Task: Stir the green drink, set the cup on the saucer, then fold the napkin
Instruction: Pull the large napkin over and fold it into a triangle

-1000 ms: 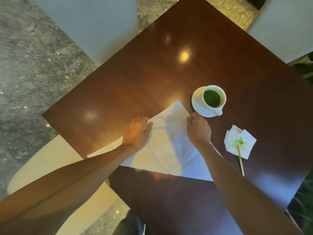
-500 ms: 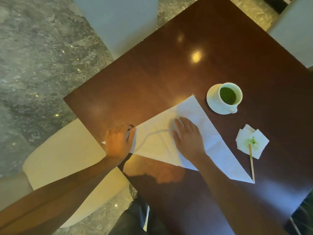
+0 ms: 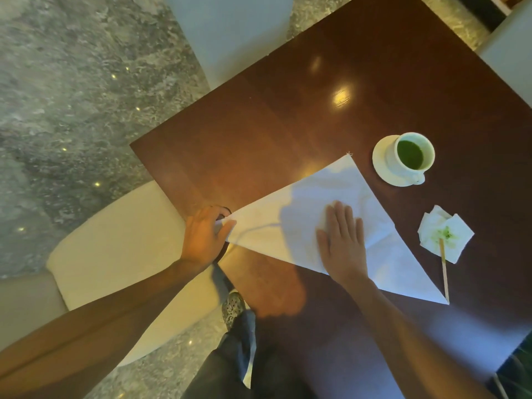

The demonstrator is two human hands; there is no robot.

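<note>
Napkin (image 3: 331, 226) folded to triangle. L hand (image 3: 203, 240) pinches its 9 o'clock corner, anchoring; R hand (image 3: 341, 243) flat, fingers straight, prob. pressing crease. Cup (image 3: 411, 156) on saucer (image 3: 380, 162), 1 o'clock.

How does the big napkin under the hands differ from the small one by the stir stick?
The big napkin lies flat as a clean white triangle; the small napkin is crumpled and stained green. The right hand presses the big one; only the wooden stir stick rests on the small one. Both are white.

Café (wood table (image 3: 288, 116), marble floor (image 3: 72, 96)).
</note>
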